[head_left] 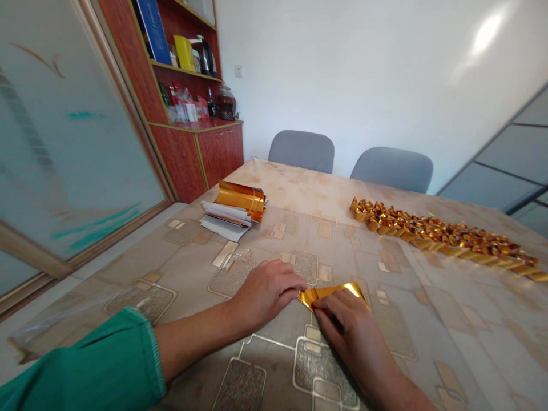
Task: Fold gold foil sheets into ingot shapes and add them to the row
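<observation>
A folded piece of gold foil paper (329, 293) lies on the patterned table cover (240, 394), near the edge closest to me. My left hand (268, 291) comes in from the left in a green sleeve, its fingertips at the foil's left corner. My right hand (346, 325) rests on the near side of the foil and presses it down, covering part of it. Farther off lie a stack of white papers (225, 220) with a curled gold foil sheet (240, 200) on top, and a long chain of folded gold foil pieces (440, 237).
Two grey chairs (302, 151) stand at the table's far side by a white wall. A red-brown wooden cabinet (218, 151) holding bottles and a kettle stands at the far left, with a frosted glass sliding door (72, 142) along the left.
</observation>
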